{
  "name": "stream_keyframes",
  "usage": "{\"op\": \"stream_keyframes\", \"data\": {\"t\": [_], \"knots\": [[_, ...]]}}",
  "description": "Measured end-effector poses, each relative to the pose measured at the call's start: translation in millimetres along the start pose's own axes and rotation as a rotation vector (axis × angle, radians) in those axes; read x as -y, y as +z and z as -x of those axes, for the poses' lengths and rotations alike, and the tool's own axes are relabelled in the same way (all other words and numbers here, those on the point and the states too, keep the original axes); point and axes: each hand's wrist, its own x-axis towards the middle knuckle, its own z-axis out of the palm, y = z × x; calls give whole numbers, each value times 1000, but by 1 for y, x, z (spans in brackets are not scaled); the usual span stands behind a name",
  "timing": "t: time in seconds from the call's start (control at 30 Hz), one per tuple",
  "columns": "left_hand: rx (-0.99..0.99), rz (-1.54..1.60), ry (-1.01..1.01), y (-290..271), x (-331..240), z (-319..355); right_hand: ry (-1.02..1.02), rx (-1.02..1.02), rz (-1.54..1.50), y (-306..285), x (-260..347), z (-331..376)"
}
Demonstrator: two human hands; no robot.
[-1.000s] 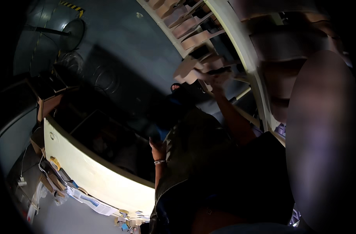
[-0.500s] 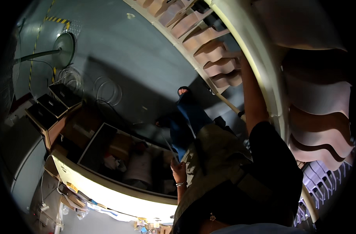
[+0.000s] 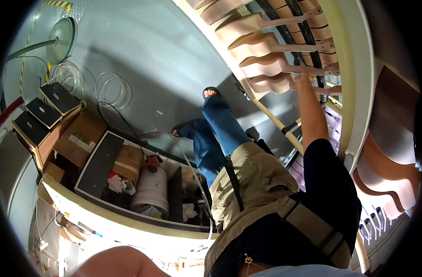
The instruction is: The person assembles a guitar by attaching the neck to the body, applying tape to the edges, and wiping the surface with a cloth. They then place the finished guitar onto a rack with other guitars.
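Instruments (image 3: 265,66), guitar-shaped and pale pinkish-tan, hang in a row on the cream rack (image 3: 352,51) to the far right, their curved bodies toward the left and their slim necks toward the right. The right hand (image 3: 304,74) is at the neck of the instrument second from the near end of the row; its arm crosses over the neck of the nearest one. The hand looks to be at that neck, but the fingers are too small and blurred to tell whether they close on it or only rest against it.

The left hand is out of the picture, so the state of its fingers cannot be told; a bare part of an arm (image 3: 121,263) shows at the near left edge.

The step in hand appears to be reaching for, or steadying, an instrument on the rack. Judged from here, any further move calls for a secure hold on the neck and care in the narrow gaps, since the neighbouring bodies sit close together.

At the left, below the pale edge of a table (image 3: 128,225), a white bucket (image 3: 152,184) and a cardboard box (image 3: 128,159) sit in a dark tray (image 3: 98,166).
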Motion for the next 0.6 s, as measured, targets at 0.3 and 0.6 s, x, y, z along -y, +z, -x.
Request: {"op": "stream_keyframes", "data": {"t": [0.3,0.6], "knots": [[-43,-252,-98,-35,6,36,-683,173,-54,-22,-22,79],[-162,-390,-425,-96,-41,178,-1557,224,1164,10,-98,138]]}}
